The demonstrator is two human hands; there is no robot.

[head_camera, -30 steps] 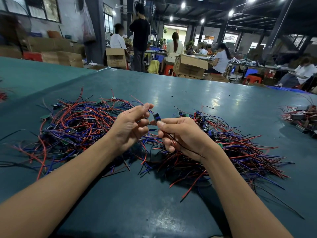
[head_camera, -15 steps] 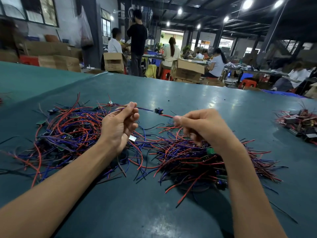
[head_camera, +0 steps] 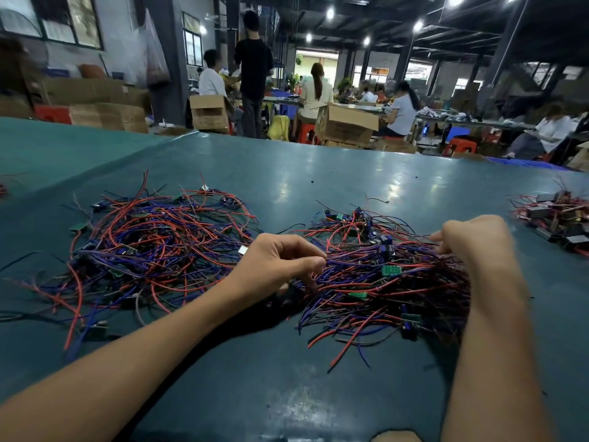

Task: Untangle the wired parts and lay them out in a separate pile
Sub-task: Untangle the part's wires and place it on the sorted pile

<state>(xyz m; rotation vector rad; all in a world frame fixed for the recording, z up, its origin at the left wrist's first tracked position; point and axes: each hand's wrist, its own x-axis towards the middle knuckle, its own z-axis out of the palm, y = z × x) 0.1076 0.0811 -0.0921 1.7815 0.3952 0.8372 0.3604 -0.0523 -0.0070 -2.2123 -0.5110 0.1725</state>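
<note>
Fingers (head_camera: pixel 306 247) of left hand (head_camera: pixel 277 260) curl down onto the wired parts (head_camera: pixel 366 282) on the tabletop (head_camera: pixel 255 378), grip indeterminate, while right hand (head_camera: pixel 471 240) fingers pinch strands of the same heap; second heap (head_camera: pixel 153 244) lies left of both.

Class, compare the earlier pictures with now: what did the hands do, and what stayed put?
Both came down from mid-air to the right pile: the left hand at its left edge, the right hand swung out to its right side. The wired part stretched between them is no longer raised. The left pile looks unchanged.
</note>
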